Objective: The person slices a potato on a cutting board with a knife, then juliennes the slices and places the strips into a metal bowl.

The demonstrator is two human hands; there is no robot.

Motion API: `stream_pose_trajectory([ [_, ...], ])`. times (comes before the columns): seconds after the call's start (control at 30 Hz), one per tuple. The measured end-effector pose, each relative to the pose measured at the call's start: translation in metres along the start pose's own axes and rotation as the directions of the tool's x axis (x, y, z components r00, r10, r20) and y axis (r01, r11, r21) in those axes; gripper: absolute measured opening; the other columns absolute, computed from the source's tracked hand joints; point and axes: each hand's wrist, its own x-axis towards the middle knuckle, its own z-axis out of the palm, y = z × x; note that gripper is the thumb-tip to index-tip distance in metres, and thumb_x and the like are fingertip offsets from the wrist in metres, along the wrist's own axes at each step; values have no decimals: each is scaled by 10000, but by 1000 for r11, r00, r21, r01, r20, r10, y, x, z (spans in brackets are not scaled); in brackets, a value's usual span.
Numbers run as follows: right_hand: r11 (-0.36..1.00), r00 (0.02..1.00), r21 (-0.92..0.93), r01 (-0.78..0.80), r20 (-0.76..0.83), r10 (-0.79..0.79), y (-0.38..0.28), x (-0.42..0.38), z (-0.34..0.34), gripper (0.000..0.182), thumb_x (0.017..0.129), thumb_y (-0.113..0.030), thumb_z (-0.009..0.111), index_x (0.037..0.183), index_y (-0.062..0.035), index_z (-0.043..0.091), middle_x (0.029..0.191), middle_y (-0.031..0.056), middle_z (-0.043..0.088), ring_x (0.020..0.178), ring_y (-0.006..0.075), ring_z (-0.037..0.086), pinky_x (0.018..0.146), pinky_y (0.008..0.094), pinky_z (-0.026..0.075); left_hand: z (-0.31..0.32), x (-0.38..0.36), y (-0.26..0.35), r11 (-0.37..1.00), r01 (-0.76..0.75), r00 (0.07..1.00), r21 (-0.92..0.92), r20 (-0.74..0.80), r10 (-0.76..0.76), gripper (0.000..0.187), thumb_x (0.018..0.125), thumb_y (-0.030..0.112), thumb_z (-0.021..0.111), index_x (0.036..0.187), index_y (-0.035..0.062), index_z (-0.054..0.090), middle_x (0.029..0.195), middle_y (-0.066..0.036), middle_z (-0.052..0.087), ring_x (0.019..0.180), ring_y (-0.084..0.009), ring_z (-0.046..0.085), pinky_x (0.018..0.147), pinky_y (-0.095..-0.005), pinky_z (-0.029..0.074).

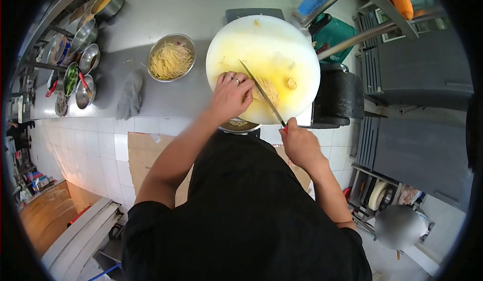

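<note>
The right hand (303,148) clasps the knife (262,93) by its handle, blade angled beside pale shreds (271,90) on the white board (297,44), while the left hand (231,94) curls close by, presumably as a guide, its own grip impossible to tell.

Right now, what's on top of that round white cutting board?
Pale shreds and a small yellowish chunk lie on the cutting board, with a knife over it. The left hand hides whatever is beneath it.
</note>
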Motion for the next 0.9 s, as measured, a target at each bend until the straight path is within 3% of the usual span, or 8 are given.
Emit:
stream_pose_trajectory([
  [0.1,999,999,-51,-10,46,12,-13,-23,-30,301,1053,-263,561,1038,35,515,713,254,699,657,439,716,620,537,576,1,0,1,1000,-4,1000,3,-5,4,111,843,108,691,952,94,669,995,-74,637,991,-290,595,925,-445,432],
  [0.17,998,999,-50,-25,46,27,-6,-16,-9,303,1051,-265,566,1025,32,519,705,248,698,652,434,715,614,533,574,1,-2,1,1000,-6,1000,10,-16,7,112,842,108,692,951,93,670,995,-75,637,991,-290,596,929,-446,434],
  [0.23,1000,998,18,21,-63,-20,4,2,19,307,1049,-271,571,1022,30,519,696,250,694,650,441,715,612,527,578,1,-1,2,1000,11,1000,0,-13,-11,110,843,111,693,949,90,670,993,-75,637,996,-291,596,935,-447,436],
  [0.37,999,1000,-42,14,-12,-14,-7,-14,-20,300,1049,-266,568,1028,29,519,685,247,690,643,442,712,611,527,578,0,-1,1,1000,14,1000,-5,-5,-14,106,844,110,693,945,88,671,999,-75,640,999,-292,597,932,-445,438],
  [0.5,999,999,-21,-48,12,48,-2,-9,5,291,1047,-263,569,1033,25,531,719,248,701,675,438,718,624,524,580,2,-3,1,1000,23,1000,-9,-7,-23,107,842,108,696,944,91,671,1005,-72,645,996,-292,601,925,-442,440],
  [0.6,998,1000,62,-30,-9,30,-3,-5,1,294,1035,-248,586,1035,39,521,730,282,685,691,481,691,660,567,556,1,-3,1,1000,29,999,-13,-21,-29,108,840,108,700,943,94,672,1001,-70,647,989,-291,604,923,-441,442],
  [0.67,999,999,-39,-14,51,15,-14,-20,-30,303,1048,-258,568,1060,42,528,740,259,703,689,442,720,638,527,585,3,-1,1,1000,23,999,-18,-30,-24,109,839,109,703,943,95,673,997,-69,647,985,-290,605,923,-440,443],
  [0.9,1000,1000,20,-14,-2,14,-5,-5,2,295,1046,-257,572,1046,34,526,731,261,698,681,445,717,641,517,589,1,-2,1,1000,15,998,-21,-68,-16,113,828,94,711,935,96,675,988,-65,646,969,-290,605,918,-434,446],
])
